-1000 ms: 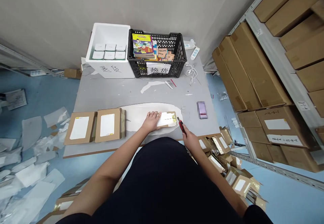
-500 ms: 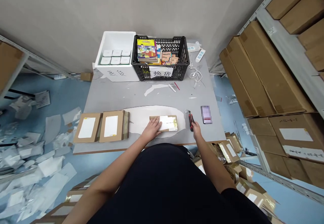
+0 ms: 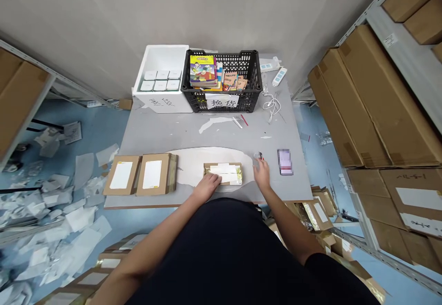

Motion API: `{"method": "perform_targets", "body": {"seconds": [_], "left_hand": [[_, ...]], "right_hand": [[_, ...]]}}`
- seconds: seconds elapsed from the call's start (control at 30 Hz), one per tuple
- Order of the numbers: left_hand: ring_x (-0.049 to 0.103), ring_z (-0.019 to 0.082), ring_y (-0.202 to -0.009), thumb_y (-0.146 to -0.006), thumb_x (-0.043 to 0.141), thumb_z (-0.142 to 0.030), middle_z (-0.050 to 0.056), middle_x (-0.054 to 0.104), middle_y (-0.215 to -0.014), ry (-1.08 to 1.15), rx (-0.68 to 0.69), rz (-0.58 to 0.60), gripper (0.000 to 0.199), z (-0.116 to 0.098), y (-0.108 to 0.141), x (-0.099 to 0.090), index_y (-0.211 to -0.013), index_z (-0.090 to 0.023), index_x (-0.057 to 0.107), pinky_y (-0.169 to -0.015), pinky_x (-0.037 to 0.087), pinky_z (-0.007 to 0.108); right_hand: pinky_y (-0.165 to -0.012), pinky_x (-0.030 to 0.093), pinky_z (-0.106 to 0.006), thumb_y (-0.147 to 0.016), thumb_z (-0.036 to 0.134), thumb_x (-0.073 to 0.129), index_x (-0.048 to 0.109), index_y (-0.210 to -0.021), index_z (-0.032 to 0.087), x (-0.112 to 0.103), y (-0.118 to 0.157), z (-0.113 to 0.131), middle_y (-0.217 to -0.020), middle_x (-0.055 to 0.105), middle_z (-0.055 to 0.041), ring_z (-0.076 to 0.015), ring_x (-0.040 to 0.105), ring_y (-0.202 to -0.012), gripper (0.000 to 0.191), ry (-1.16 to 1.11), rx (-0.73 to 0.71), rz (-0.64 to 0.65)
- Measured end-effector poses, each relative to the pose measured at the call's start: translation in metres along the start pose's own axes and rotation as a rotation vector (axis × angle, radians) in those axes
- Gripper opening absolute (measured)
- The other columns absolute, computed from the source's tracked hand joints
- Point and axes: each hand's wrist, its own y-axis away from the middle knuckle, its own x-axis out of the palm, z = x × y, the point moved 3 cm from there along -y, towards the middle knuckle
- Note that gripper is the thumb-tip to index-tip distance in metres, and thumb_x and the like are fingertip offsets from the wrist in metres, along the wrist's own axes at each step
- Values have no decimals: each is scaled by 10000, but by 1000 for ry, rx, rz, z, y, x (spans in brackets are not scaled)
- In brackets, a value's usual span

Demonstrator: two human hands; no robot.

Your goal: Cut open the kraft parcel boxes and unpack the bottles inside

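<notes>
A small flat cardboard box [image 3: 224, 169] with white labels and shiny tape at its ends lies on the pale patch in front of me. My left hand [image 3: 206, 187] rests over its near left corner, fingers laid along the top. To the right of the box, my right hand [image 3: 262, 175] is over a red and black utility knife [image 3: 260, 155]. Only the knife's far end shows; the hand covers the rest. Thumb and fingers of this hand look apart. A phone [image 3: 285, 162] lies farther right.
Cardboard boxes [image 3: 149, 175] with white labels stand at the table's left. A white foam box [image 3: 162, 100] and a black crate [image 3: 224, 105] of booklets stand at the back. Cables and power strips [image 3: 279, 77] lie behind right. Shelves of cartons [image 3: 366, 112] flank the right; paper scraps litter the left floor.
My right hand has moved forward over the knife, from its near end. My left hand has drawn back from the box top to the near left corner, uncovering tape. The view has shifted slightly.
</notes>
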Motion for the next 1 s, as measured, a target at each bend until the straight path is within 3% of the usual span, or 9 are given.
{"method": "perform_targets", "body": {"seconds": [0.13, 0.2, 0.3, 0.43, 0.67, 0.87, 1.0], "left_hand": [[503, 247, -1100, -936, 411, -149, 107, 570, -1170, 17, -11, 46, 373, -1, -2, 3, -1296, -226, 469, -981, 396, 412], [518, 253, -1086, -935, 401, -143, 115, 578, -1156, 13, -11, 62, 363, -1, -2, 3, -1283, -214, 477, -977, 403, 426], [545, 256, -1078, -926, 399, -120, 133, 586, -1150, -2, -10, 81, 357, -1, -3, 5, -1265, -186, 489, -964, 423, 425], [556, 242, -1131, -903, 405, -65, 147, 577, -1220, -17, -36, 92, 417, 1, -4, 14, -1303, -167, 464, -956, 449, 387], [577, 267, -1165, -927, 449, -148, 205, 604, -1233, 20, -68, 83, 394, 4, -11, 26, -1318, -114, 475, -984, 438, 422], [546, 277, -1199, -923, 537, -304, 209, 577, -1285, 94, -92, 39, 440, 7, -15, 29, -1309, -98, 486, -1020, 389, 418], [551, 280, -1107, -851, 647, -351, 155, 609, -1169, 87, -135, -14, 476, 8, -17, 16, -1245, -125, 508, -966, 400, 405]], "right_hand": [[-1098, 285, -425, -926, 222, 468, 497, -1374, 232, 15, 10, 77, -1398, 483, -121, -239, 367, -1324, 449, 176, -573, 288], [-1114, 245, -466, -923, 194, 477, 451, -1412, 254, 26, 13, 102, -1442, 446, -123, -256, 335, -1349, 493, 301, -704, 395], [-1110, 228, -505, -928, 150, 439, 357, -1471, 255, 44, 11, 118, -1481, 405, -147, -277, 352, -1350, 558, 470, -696, 456], [-1104, 189, -570, -936, 126, 400, 289, -1501, 254, 61, 8, 121, -1537, 308, -180, -318, 316, -1386, 590, 602, -646, 460], [-1054, 242, -621, -929, 147, 437, 219, -1522, 232, 64, 11, 132, -1525, 295, -234, -372, 338, -1363, 637, 691, -598, 441], [-951, 424, -395, -940, 110, 357, 256, -1504, 228, 45, -1, 141, -1325, 534, -190, -248, 560, -1149, 585, 666, -574, 584], [-861, 436, -285, -936, 141, 401, 486, -1364, 241, 32, -16, 148, -1176, 625, -116, -200, 623, -1023, 448, 611, -564, 668]]}}
